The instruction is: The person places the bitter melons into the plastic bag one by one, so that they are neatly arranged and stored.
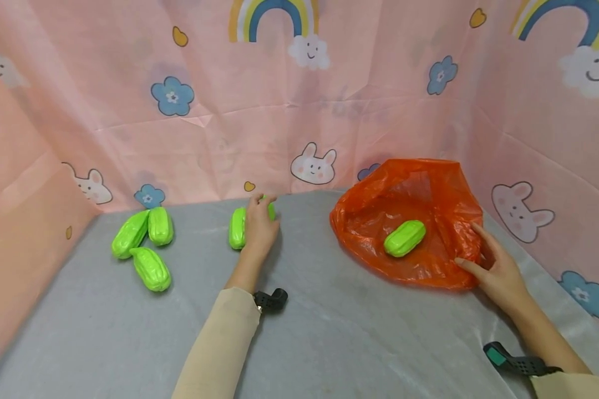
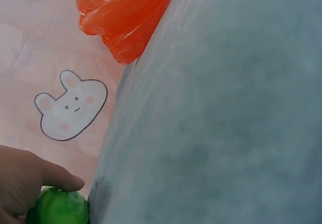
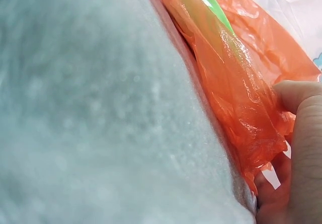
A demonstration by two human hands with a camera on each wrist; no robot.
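From the head view, the left hand curled over a green pod lying lengthwise toward the backdrop — the orange bag sat well to its right, its rim pinched by the right hand. The left wrist view showed fingers on the pod. The right wrist view showed the thumb clamping plastic.

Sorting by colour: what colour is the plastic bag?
Orange, translucent plastic bag; the head view shows it best.

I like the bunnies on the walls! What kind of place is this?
Probably a small tabletop play or practice corner, not a real kitchen or shop. A pink cartoon cloth with bunnies and rainbows walls it in, a grey cloth covers the table, and green toy vegetables lie beside an orange plastic bag.
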